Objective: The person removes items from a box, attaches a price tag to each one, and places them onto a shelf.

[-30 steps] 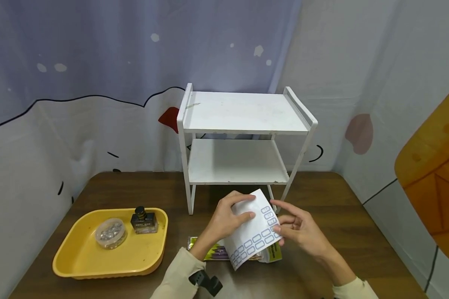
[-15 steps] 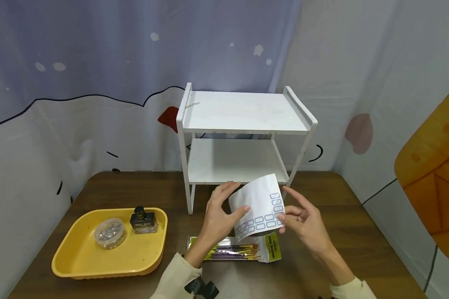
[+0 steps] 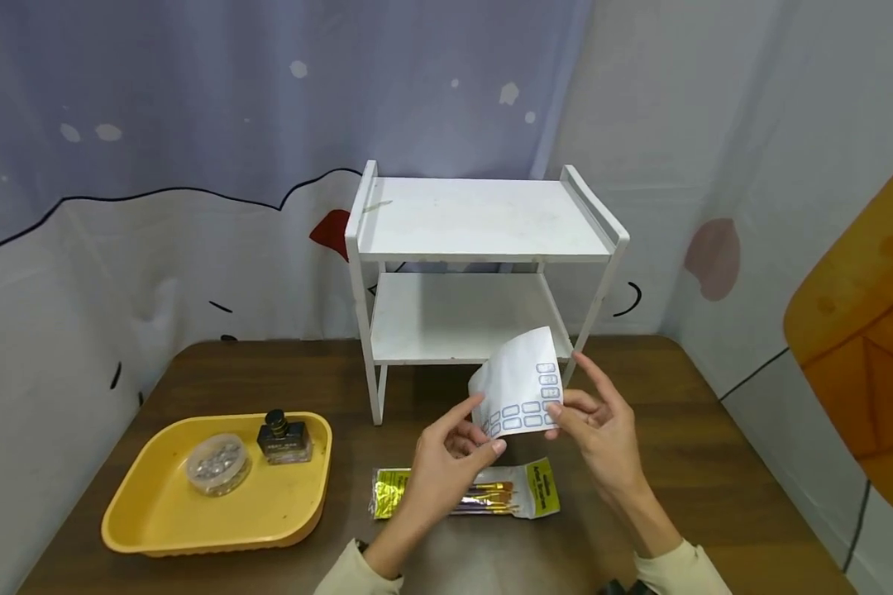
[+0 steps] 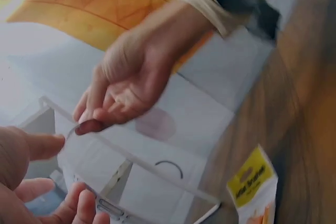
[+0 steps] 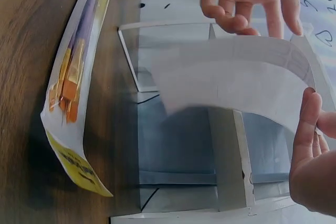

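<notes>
A white sheet of stickers (image 3: 517, 384), printed with small blue-framed labels, is held up in front of the white shelf. My right hand (image 3: 603, 434) pinches its lower right edge between thumb and fingers, with the index finger raised away. My left hand (image 3: 446, 463) is at the lower left edge, fingers loosely bent and thumb apart; whether a fingertip touches the paper is unclear. In the right wrist view the sheet (image 5: 226, 72) bows in a curve from the right hand (image 5: 315, 150). Below on the table lies a clear packet of paintbrushes (image 3: 539, 487) with yellow-green ends.
To the left, a yellow tray (image 3: 268, 508) holds a round clear tub of small silvery pieces (image 3: 218, 464) and a dark-capped glass bottle (image 3: 285, 442). A white two-tier shelf (image 3: 476, 219) stands at the back of the brown table (image 3: 685, 463), before a printed curtain.
The sheet has risen and tipped upright, carried by the right hand. My left hand has let go of the sheet's upper part and dropped to its lower left edge, uncovering the brush packet.
</notes>
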